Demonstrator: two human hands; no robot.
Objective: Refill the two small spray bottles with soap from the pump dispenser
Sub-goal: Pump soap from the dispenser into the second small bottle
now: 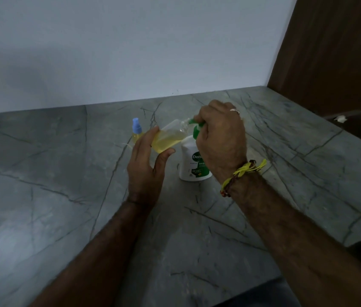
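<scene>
While the left hand [147,165] grips an uncapped bottle [169,138] tilted at the nozzle, the right hand [220,138] curls over the pump dispenser [194,162] head.

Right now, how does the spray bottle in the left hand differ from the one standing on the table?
The held bottle is tilted, its open neck at the pump dispenser nozzle; the standing bottle is upright on the table. The held one has no cap; the standing one wears a blue spray cap. The left hand grips one; nothing touches the other. Both are clear and hold yellow liquid.
</scene>
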